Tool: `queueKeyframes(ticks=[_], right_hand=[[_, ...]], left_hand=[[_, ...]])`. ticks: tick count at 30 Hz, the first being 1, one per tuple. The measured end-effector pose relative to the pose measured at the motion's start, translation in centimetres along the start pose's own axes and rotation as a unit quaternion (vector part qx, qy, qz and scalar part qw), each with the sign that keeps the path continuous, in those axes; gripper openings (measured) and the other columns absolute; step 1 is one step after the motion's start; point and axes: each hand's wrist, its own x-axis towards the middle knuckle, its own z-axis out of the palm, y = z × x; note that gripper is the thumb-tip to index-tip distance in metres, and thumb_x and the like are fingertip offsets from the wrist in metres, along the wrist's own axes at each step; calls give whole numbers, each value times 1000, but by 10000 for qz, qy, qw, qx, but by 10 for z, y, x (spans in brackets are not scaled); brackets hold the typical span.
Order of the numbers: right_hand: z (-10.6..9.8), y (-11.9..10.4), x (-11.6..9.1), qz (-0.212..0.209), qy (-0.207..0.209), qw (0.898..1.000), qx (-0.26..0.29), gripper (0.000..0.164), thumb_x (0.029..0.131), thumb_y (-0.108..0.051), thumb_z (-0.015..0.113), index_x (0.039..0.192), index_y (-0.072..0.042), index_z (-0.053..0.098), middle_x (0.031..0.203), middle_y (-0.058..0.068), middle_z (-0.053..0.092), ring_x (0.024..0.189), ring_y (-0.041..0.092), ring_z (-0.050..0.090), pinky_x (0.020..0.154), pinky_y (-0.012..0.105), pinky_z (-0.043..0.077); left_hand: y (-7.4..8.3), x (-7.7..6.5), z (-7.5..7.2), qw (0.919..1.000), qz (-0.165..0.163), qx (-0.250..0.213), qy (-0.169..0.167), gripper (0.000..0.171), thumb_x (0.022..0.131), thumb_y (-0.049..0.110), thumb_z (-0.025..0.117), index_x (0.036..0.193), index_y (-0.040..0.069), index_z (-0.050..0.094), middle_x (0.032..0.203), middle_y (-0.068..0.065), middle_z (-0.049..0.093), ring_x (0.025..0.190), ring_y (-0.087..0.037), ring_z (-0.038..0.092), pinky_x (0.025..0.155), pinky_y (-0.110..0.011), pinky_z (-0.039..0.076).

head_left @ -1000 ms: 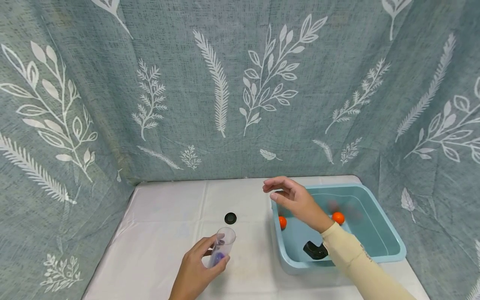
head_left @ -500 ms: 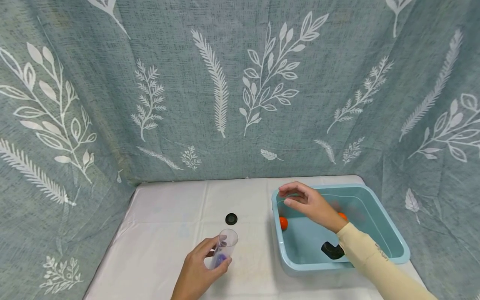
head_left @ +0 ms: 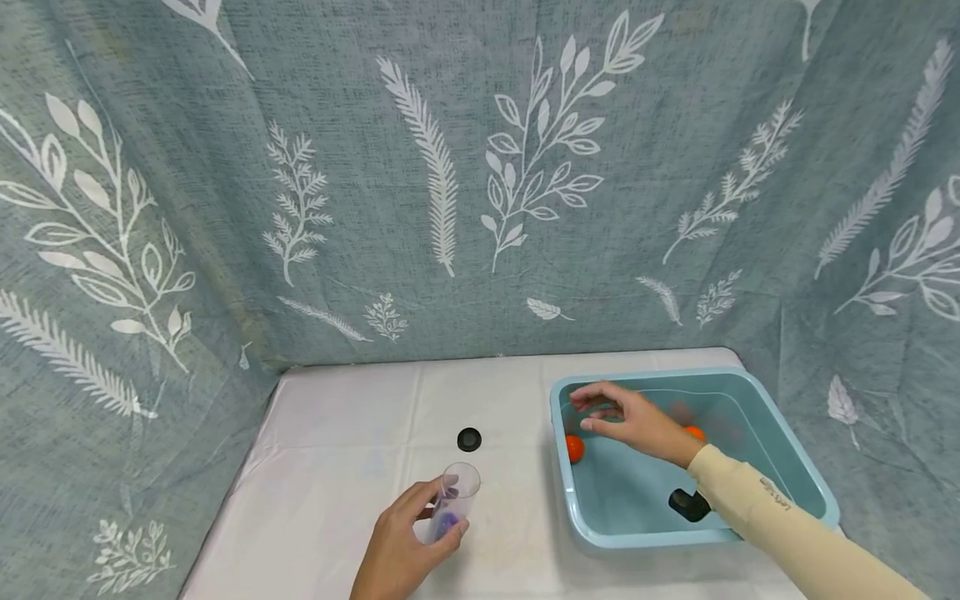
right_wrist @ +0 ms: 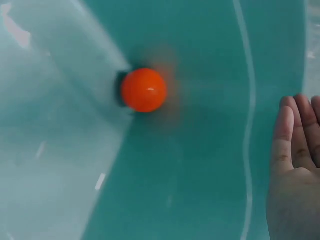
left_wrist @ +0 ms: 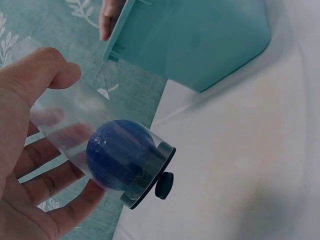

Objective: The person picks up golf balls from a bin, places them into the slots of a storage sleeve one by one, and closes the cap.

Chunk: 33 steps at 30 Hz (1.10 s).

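Observation:
My left hand (head_left: 412,537) grips a clear tube (head_left: 459,482), thumb on one side and fingers round the other. A blue ball (left_wrist: 121,152) sits inside, near the tube's dark end (left_wrist: 150,179). In the left wrist view, a small black round piece (left_wrist: 164,185) shows against that end. On the white table beyond the tube lies a black disc (head_left: 469,439). My right hand (head_left: 626,421) hovers over the left part of a light blue bin (head_left: 637,540), fingers loosely bent and holding nothing. Below it, an orange ball (head_left: 574,448) lies against the bin's left wall.
Another orange ball (head_left: 694,433), partly hidden by my right wrist, lies further right in the bin. A bent black piece (head_left: 688,505) rests near the bin's front, partly behind the sleeve (head_left: 780,508). A leaf-patterned curtain (head_left: 450,167) encloses the white table (head_left: 337,467).
My right hand has moved right and a little nearer, from the bin's left rim to over its inside. The left hand keeps its grip on the tube. The head view has shifted slightly.

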Motion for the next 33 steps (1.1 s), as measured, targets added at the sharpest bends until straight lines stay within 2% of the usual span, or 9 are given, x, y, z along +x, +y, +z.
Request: queueKeyframes(ticks=[7,15,22,24,27,30,33], right_hand=[[5,21,4,27,-232,9994,-248,47,97,-27,70,139,-14,55,136,4,56,124,25,56,103,32,51],[4,41,6,104,-483,9949,-883,49,97,-29,70,140,-11,55,139,8,56,119,32,59,96,33,55],[2,56,4,-35,-617,9893,-1324,54,94,-25,75,141,-11,54,142,4,54,127,28,54,102,41,52],[1,59,3,42,-677,9879,-1392,55,94,-27,75,142,-14,54,144,2,53,134,30,48,106,47,48],[1,69,3,164,-810,9875,-1340,55,94,-28,74,144,-17,53,147,2,51,137,32,46,106,49,48],[3,78,2,175,-950,9880,-1206,55,95,-27,73,145,-18,52,147,4,49,134,32,49,104,49,50],[6,83,2,50,-1012,9860,-1328,56,95,-28,73,146,-18,52,145,4,51,129,30,52,102,49,51]], left_hand=[[-3,2,1,10000,-62,24,-69,52,77,14,88,126,16,68,108,14,67,97,-5,64,82,-27,60],[-6,2,6,9998,-159,37,-151,51,79,18,87,126,21,68,108,20,65,97,-5,64,83,-26,59],[-9,2,9,9999,-3,110,-61,52,77,13,87,125,16,69,106,21,64,95,-4,64,81,-25,60],[-9,2,9,9998,-43,168,-56,52,76,13,87,124,16,69,106,21,64,94,-4,64,80,-25,60],[-10,1,9,9996,-53,280,-54,50,77,15,87,123,15,69,105,20,64,92,-4,63,79,-25,60],[-11,1,9,9994,-13,337,-94,49,78,17,87,123,14,69,106,17,64,92,-6,64,79,-26,60],[-14,1,10,9992,84,383,-65,49,78,17,87,123,11,69,105,16,65,91,-7,65,78,-25,60]])
